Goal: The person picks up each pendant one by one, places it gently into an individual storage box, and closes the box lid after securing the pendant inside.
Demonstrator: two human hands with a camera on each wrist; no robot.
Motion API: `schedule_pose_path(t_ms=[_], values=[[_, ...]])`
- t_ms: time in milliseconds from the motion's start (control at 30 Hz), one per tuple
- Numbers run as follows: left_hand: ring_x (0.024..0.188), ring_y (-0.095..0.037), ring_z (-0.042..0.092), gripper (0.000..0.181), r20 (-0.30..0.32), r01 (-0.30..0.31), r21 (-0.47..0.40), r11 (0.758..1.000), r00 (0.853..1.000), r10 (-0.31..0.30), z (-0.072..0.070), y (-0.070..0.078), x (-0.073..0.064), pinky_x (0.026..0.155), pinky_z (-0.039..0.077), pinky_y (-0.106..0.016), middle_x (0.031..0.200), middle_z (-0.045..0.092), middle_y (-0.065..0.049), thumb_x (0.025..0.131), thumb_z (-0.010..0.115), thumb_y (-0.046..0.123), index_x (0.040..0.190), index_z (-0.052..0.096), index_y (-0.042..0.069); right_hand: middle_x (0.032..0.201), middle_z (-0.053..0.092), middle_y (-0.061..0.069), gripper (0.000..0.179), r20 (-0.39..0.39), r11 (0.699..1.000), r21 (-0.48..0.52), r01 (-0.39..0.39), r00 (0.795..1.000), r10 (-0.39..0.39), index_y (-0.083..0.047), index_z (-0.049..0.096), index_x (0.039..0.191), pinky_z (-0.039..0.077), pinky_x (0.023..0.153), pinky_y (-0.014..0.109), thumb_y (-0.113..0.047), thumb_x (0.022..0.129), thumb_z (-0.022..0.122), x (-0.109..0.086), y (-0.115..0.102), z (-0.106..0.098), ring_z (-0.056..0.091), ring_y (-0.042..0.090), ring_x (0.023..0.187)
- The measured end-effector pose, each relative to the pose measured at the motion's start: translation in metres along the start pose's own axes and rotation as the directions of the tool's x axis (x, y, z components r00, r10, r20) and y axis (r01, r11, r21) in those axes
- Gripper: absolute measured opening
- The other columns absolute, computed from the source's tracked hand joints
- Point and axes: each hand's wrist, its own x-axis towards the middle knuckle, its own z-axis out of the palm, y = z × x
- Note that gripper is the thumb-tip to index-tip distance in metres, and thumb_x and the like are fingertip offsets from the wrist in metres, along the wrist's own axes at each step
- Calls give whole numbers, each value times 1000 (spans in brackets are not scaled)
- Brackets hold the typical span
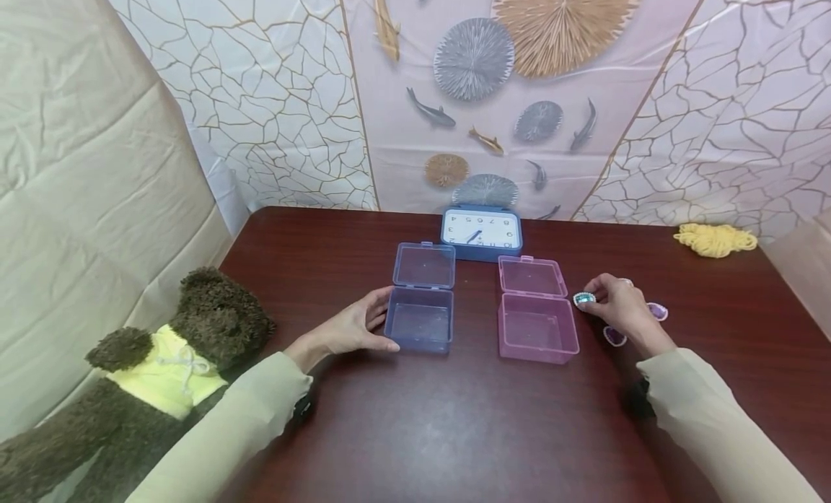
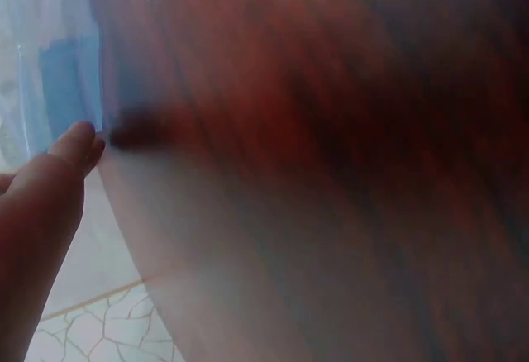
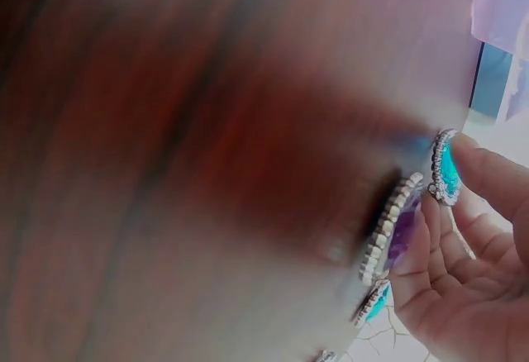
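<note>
The right hand [image 1: 620, 307] pinches the teal gem [image 1: 584, 299] between thumb and fingers, gripping it by its beaded rim so that the stone's face shows, a hold that seems to suit something so flat and small. Whether the gem touches the worktop [image 1: 454, 431] I cannot tell. The pink box [image 1: 535, 330] is near these fingertips, on their left, its lid tipped right back, which leaves the inside within easy reach. One purple gem [image 1: 614, 335] lies just below the same hand and another gem [image 1: 657, 312] to its right; close together there, they are probably meant to be handy for these fingers.

The left hand [image 1: 353, 326] has its thumb spread away from its fingers, set against the left side and front corner of the blue box [image 1: 418, 321], perhaps to steady so light a thing. That box's lid also lies back, beyond the fingertips, with the clock [image 1: 482, 232] just behind. The yarn [image 1: 715, 240] sits well beyond the right fingers, and the bear [image 1: 165, 369] leans left of the left ones, both seemingly out of the way.
</note>
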Motion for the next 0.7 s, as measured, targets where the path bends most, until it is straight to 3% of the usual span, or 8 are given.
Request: schedule_pose_path(t_ms=[100,233,300,367,433,500,600,700], values=[[142,-31,19,99,-42,0,-7,1000,999,0,2,-2,1,117,22,-42,154,17,-18,71,78,-4,147,13,-2,76,65,15,19,-33,1000,14,-21,999,21,2,58,90,40,62,29,-7,80,72,-2,-2,-1,56,19,68],[142,-32,21,97,-61,-6,-13,1000,998,5,3,-4,2,116,24,-41,154,19,-18,72,77,-3,146,15,-2,75,64,9,18,-155,997,64,-43,987,53,1,58,94,41,58,23,-9,84,69,-6,-13,-9,51,3,61],[141,-32,21,96,-60,-5,-18,1000,998,4,3,-5,2,116,25,-41,154,19,-18,72,77,-3,146,16,-1,74,65,3,20,-194,981,190,-28,979,66,4,57,99,48,56,17,-8,87,66,-5,-27,-14,52,-6,60],[141,-33,22,94,-58,-3,-28,1000,998,2,4,-6,3,115,26,-42,154,19,-17,73,77,-3,145,17,-1,76,65,-7,25,-201,944,331,-9,976,80,7,55,105,53,55,14,-9,89,64,-5,-49,-16,55,-11,60],[141,-32,23,94,-64,1,-39,999,998,-4,4,-7,3,115,26,-42,154,19,-16,72,77,-4,145,18,1,78,65,-14,29,-165,889,458,16,984,68,9,55,110,55,60,15,-8,89,63,-4,-78,-14,59,-9,64],[141,-32,23,94,-64,-6,-44,999,998,3,4,-8,3,114,26,-42,153,19,-17,72,76,-5,145,18,1,83,67,-9,29,-94,832,554,36,995,20,9,55,113,57,65,20,-7,89,63,-2,-109,-4,63,-3,68],[140,-32,24,94,-65,-9,-35,999,998,6,4,-9,4,114,28,-42,153,20,-17,72,76,-5,145,18,0,90,69,11,26,29,789,608,84,991,-127,10,58,111,58,68,25,-1,87,63,0,-152,25,64,6,72],[139,-33,26,92,-62,-12,-23,1000,998,11,6,-9,5,112,30,-41,151,23,-20,72,76,-5,144,18,-2,89,67,24,21,125,785,604,138,956,-264,11,62,104,58,65,25,5,83,64,1,-187,63,63,12,70]])
